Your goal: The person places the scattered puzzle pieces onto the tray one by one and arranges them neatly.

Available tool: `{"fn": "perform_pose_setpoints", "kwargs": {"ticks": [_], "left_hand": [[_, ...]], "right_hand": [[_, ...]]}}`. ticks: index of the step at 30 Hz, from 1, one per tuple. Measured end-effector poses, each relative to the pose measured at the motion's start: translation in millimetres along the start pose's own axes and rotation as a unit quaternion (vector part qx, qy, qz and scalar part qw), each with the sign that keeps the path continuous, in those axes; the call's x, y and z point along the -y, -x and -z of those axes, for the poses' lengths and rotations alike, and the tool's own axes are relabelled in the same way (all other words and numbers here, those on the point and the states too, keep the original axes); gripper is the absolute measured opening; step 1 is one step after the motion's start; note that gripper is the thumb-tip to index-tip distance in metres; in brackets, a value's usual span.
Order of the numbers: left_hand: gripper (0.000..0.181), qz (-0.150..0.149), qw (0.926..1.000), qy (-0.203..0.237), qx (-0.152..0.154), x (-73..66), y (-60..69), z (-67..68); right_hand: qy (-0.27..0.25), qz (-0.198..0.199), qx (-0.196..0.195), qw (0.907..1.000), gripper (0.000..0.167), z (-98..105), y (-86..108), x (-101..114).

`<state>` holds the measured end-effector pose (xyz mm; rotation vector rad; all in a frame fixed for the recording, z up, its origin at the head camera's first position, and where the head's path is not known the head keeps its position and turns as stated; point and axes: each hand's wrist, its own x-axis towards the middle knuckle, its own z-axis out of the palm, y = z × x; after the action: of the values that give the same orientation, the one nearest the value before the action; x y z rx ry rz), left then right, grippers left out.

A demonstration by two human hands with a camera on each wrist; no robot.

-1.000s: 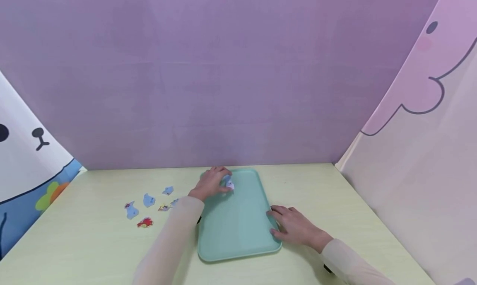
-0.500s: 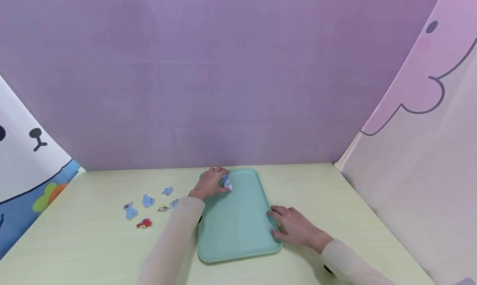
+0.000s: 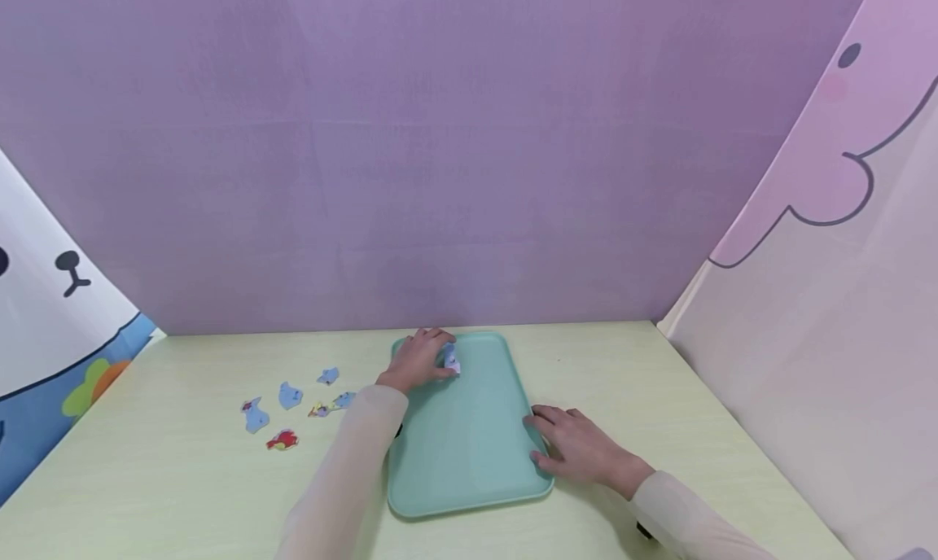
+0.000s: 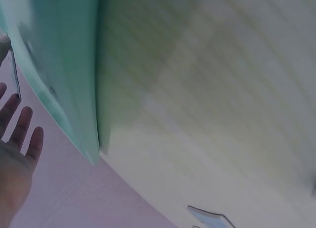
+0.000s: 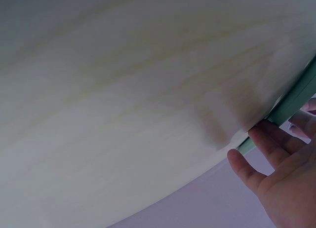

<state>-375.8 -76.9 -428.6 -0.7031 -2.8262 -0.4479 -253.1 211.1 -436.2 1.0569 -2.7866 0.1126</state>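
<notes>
Over the far left part of the green tray [image 3: 469, 454], my left hand [image 3: 416, 360] pinches a small flat blue-and-white puzzle piece [image 3: 451, 360] between thumb and fingers. The left wrist view shows this piece [image 4: 15, 72] edge-on, from thumb to fingertip; the other fingers stretch out. My right hand [image 3: 582, 446] rests at the tray's right rim, its fingertips and thumb touching the edge. In the right wrist view, the right hand's fingers [image 5: 269, 144] lie extended against the green rim [image 5: 294, 97].
Left of the tray lie several loose pieces: a blue one with a red tip [image 3: 255, 415], a plain blue one [image 3: 290, 395], a small blue one [image 3: 328, 375], a red one [image 3: 282, 439] and a yellowish one [image 3: 319, 409]. A purple backdrop [image 3: 469, 177] rises behind the pale table [image 3: 623, 365].
My left hand, holding the piece, moves slightly left and then back right over the tray. The right hand stays at the tray's rim.
</notes>
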Motion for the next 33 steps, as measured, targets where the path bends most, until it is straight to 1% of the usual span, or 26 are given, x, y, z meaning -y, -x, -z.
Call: {"fn": "perform_pose_setpoints", "kwargs": {"ticks": [5, 9, 17, 20, 24, 25, 30, 33], "left_hand": [[0.057, 0.011, 0.9999, -0.007, 0.007, -1.4, -0.9, -2.0], [0.057, 0.015, 0.9998, -0.011, 0.006, -1.6, -1.6, -3.1], [0.06, 0.018, 0.9992, -0.035, 0.013, -0.6, -3.1, -5.1], [0.06, 0.025, 0.9989, -0.038, 0.013, -0.2, -3.9, -6.2], [0.06, 0.034, 0.9988, -0.032, 0.015, -0.5, -2.9, -5.5], [0.059, 0.031, 0.9988, -0.035, 0.009, -0.6, -2.2, -5.1], [0.059, 0.032, 0.9992, -0.023, 0.007, -0.6, -1.1, -3.1], [0.062, 0.039, 0.9989, -0.017, 0.017, -0.3, -1.6, -1.9]], "right_hand": [[0.003, -0.003, 0.008, 1.0, 0.047, -1.0, -0.1, 0.2], [0.008, -0.008, 0.015, 0.9998, 0.048, -1.8, -0.7, -0.4], [0.012, -0.004, 0.009, 0.9999, 0.047, -1.1, -0.4, -0.8], [0.01, -0.002, 0.01, 0.9999, 0.046, -0.1, -0.4, -0.3], [0.01, -0.003, 0.012, 0.9999, 0.047, 0.2, -0.4, -0.3], [0.01, -0.002, 0.011, 0.9999, 0.047, 0.3, -0.4, -0.4], [0.013, 0.003, 0.003, 0.9999, 0.047, 0.5, -0.3, -0.5], [0.013, 0.005, 0.0, 0.9999, 0.046, 0.6, -0.3, -0.5]]}}
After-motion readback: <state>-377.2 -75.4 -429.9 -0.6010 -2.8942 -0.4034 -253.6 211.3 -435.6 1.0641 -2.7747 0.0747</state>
